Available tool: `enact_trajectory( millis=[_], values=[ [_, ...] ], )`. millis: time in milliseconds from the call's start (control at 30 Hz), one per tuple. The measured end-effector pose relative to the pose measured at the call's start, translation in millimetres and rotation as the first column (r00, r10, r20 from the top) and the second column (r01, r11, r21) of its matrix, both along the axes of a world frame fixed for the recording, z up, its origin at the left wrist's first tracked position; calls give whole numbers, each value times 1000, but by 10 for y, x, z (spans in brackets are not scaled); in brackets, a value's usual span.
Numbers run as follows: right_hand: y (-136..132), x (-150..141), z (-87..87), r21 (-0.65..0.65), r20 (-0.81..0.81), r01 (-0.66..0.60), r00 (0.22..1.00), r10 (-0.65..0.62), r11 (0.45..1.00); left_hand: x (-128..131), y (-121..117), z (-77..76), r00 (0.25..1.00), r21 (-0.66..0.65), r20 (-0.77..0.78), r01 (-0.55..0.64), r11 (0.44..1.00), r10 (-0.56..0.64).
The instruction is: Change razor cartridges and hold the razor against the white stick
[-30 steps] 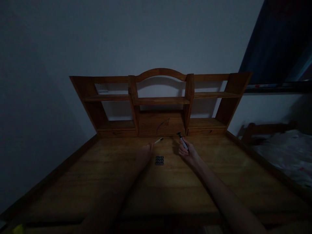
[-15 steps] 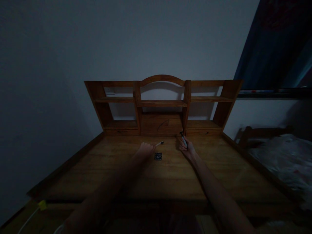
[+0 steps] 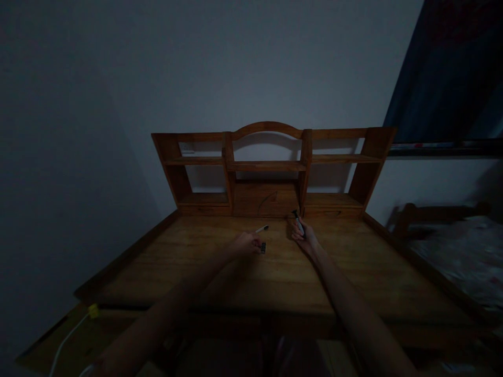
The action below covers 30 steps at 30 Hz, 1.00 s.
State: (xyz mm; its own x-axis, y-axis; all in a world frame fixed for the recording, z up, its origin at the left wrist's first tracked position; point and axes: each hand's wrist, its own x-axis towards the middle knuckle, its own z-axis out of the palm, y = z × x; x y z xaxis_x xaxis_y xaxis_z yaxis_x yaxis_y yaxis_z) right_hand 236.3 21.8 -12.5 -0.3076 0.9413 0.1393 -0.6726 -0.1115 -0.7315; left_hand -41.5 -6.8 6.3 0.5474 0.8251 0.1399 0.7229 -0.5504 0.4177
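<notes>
My left hand (image 3: 247, 244) is low over the desk, its fingers curled over the left part of a small dark piece with a light grid-like pattern (image 3: 263, 247). Just beyond that hand lies a toothbrush (image 3: 262, 229) with a pale handle and a dark head, its handle end partly hidden behind my knuckles. Farther right, my right hand (image 3: 304, 236) is closed around what looks like a razor (image 3: 299, 222), with a dark T-shaped head pointing up and left and a grey handle. The dim light blurs fine detail.
The wooden desk (image 3: 220, 283) has raised side edges and a shelf unit (image 3: 267, 166) along its back. A yellow-tipped white cable (image 3: 93, 311) hangs near the front left corner. To the right are a plastic-covered bundle (image 3: 463, 256) and a dark curtain (image 3: 444, 78).
My left hand has let go of the toothbrush, which now lies on the desk, and moved down to the dark patterned piece. My right hand keeps its hold; the view has shifted slightly.
</notes>
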Motion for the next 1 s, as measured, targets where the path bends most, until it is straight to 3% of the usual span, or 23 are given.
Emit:
enact_trajectory(
  millis=[200, 433, 567, 900, 1000],
  values=[
    [13, -17, -37, 0, 6, 1, 1000, -1, 1000, 1, 45, -46, 1000, -30, -2, -18, 999, 18],
    [-2, -20, -14, 4, 25, -10, 1000, 10, 1000, 148, 91, 172, 998, -239, -40, -46, 970, 37],
    [-6, -29, 0, 16, 48, -11, 999, 10, 1000, 214, 139, 239, 998, -281, -51, -50, 958, 37],
    [22, -46, -38, 42, 134, 15, 991, -21, 999, 177, 34, 312, 999, -214, -24, -50, 976, 46],
    [53, -69, -64, 47, 196, 40, 979, -49, 998, 120, 81, 353, 996, -182, 67, -38, 982, 51]
  ],
)
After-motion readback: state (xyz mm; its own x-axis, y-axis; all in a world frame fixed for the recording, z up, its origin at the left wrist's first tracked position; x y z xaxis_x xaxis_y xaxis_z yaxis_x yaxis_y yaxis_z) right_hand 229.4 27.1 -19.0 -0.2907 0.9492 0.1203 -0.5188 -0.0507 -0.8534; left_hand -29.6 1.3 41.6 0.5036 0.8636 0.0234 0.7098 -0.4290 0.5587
